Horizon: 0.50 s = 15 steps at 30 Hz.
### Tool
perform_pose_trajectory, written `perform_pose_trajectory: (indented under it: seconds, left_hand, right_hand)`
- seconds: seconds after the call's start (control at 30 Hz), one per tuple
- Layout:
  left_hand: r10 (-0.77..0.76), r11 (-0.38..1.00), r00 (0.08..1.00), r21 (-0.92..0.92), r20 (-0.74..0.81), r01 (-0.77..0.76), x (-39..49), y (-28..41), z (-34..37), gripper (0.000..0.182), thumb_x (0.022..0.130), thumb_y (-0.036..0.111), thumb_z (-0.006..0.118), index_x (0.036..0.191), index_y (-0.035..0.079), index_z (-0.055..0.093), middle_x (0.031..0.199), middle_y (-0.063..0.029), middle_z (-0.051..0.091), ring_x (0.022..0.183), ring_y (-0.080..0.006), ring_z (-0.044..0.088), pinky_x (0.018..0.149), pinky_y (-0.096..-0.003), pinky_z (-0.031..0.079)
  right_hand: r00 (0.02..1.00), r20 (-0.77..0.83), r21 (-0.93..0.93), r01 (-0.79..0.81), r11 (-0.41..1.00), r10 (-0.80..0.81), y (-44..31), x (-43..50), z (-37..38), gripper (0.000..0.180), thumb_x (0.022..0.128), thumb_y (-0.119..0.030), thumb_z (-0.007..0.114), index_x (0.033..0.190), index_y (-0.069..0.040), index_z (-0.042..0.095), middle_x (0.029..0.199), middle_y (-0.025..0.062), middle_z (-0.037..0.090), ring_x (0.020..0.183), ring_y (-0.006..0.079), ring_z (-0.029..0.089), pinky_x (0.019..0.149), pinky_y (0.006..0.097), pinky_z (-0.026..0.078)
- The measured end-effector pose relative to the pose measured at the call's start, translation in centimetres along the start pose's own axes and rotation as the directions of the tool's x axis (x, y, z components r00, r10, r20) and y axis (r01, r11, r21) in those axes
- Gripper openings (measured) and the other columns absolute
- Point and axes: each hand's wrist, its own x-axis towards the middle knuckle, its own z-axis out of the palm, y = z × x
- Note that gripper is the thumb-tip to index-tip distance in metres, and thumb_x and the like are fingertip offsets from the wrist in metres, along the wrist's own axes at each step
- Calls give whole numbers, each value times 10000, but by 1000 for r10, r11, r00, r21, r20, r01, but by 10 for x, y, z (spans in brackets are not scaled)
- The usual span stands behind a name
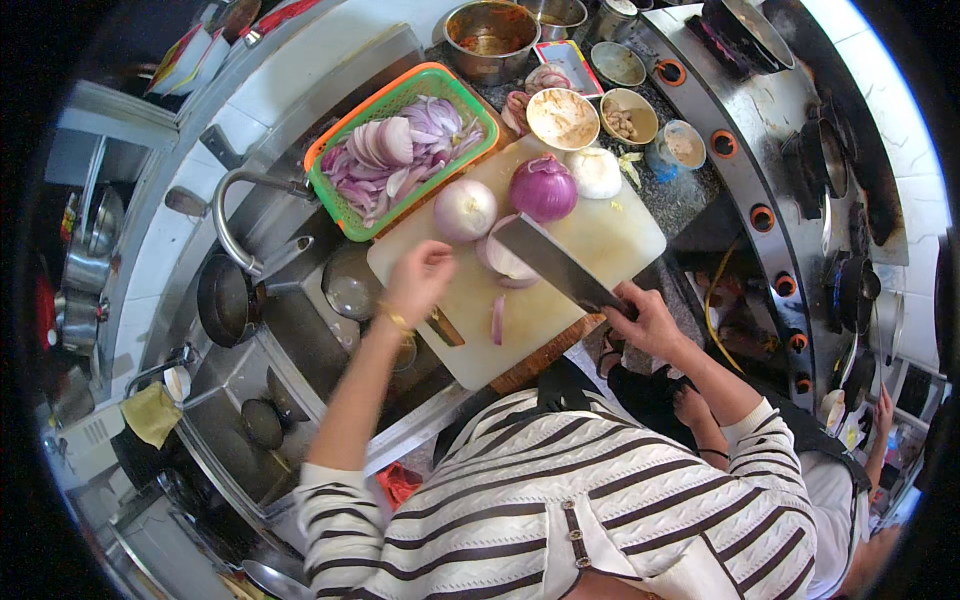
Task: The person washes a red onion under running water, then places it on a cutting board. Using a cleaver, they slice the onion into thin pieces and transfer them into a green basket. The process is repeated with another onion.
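Note:
My right hand [646, 321] grips the handle of a cleaver [559, 262]. Its blade slants up and left across the white cutting board [622, 240], partly covering a cut onion piece [510, 259]. Near the board's left edge is my left hand [421, 277], blurred, with curled fingers and nothing visible in them. Just beyond it sits a peeled onion [465, 210]. A purple onion [543, 189] and a pale peeled onion [594, 172] stand at the board's far side. One onion sliver [497, 321] lies close to me.
A green and orange plastic basket [491, 135] of sliced onion stands beyond the board, beside the faucet [225, 214] and sink [300, 315]. Bowls, including a stained bowl [562, 120], crowd the far counter. At right runs a stove [739, 172] with pans; another person's hand [885, 411] is beyond.

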Motion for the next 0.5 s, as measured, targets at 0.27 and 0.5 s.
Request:
perform_pose_trajectory:
  seconds: [0.27,0.5]
  left_hand:
    - [29,938,919,329,-392,111,13,40,122,566,733,356,806,1174,50,628,1159,-157,602,1100,-337,587,939,-429,484]
    - [132,799,978,601,-162,-8,17,69,129,543,707,320,824,1118,74,569,1129,-146,615,1026,-299,629,898,-416,497]
  right_hand:
    - [991,-128,-63,26,998,-34,3,13,0,185,853,-99,704,890,15,563,628,166,563,498,178,542,507,338,434]
    - [971,-199,-81,122,989,-136,7,15,-1,159,857,-93,700,906,9,588,615,144,573,511,167,557,503,336,431]
